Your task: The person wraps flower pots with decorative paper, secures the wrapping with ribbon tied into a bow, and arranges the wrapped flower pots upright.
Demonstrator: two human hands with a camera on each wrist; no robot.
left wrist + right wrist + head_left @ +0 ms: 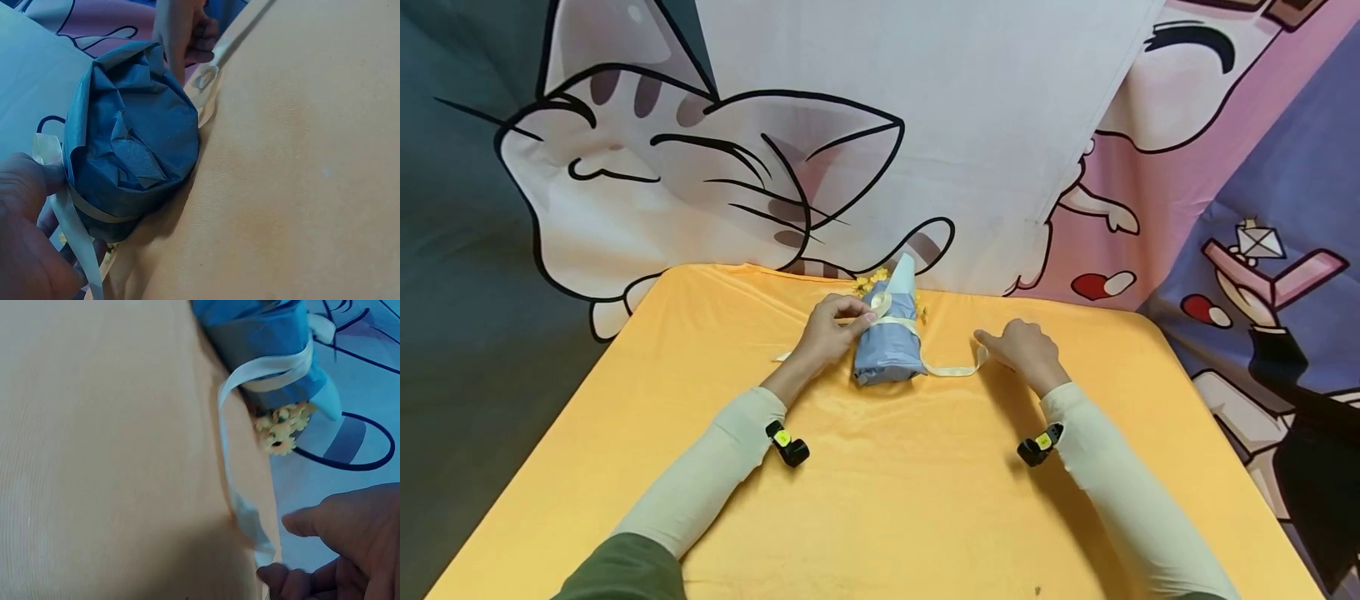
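A small bouquet wrapped in blue paper [889, 354] lies at the table's far edge, its gathered bottom facing me. Yellow flowers [279, 430] poke out of the far end beside a pale blue paper tip [902, 275]. Around its middle runs a cream ribbon [897, 322]. My left hand [829, 333] pinches a loop of this ribbon at the bouquet's left side, thumb on top. To the right, a loose ribbon tail [226, 450] trails over the cloth to my right hand [1024, 350]. There the tail's end meets a fingertip [273, 575], with thumb and finger apart.
A yellow cloth [910, 483] covers the table. Behind it hangs a printed backdrop [985, 150] with a cartoon cat, close to the bouquet. Another ribbon end [782, 357] shows left of the bouquet, by the left wrist.
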